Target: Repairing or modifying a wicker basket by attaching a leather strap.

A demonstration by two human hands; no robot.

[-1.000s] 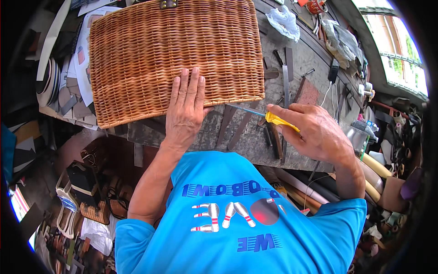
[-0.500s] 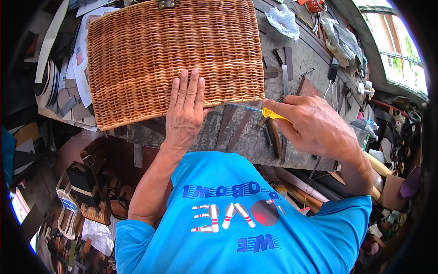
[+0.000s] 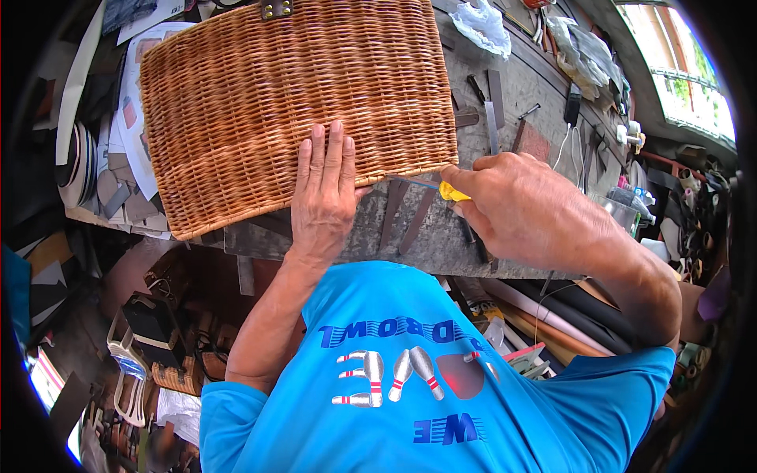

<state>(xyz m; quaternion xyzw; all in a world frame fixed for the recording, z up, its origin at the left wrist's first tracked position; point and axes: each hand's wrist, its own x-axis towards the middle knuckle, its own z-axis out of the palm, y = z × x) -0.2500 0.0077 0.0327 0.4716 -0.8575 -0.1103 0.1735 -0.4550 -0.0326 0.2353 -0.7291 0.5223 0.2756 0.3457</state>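
Spanning the upper left and centre of the frame, the wicker panel (image 3: 276, 118) lay under the left hand (image 3: 325, 185), whose flat, unclenched fingers pressed near its lower edge, while the right hand (image 3: 520, 197), apart from it, gripped a yellow-handled tool (image 3: 451, 191) pointing leftward along that edge. Doing this well probably called for steady pressure, small controlled strokes and a left thumb clear of the hidden tip, above the grey surface (image 3: 441, 236).

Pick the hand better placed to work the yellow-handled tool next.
Right, probably: the right hand holds the yellow-handled tool near the wicker piece; the left hand lies against it.
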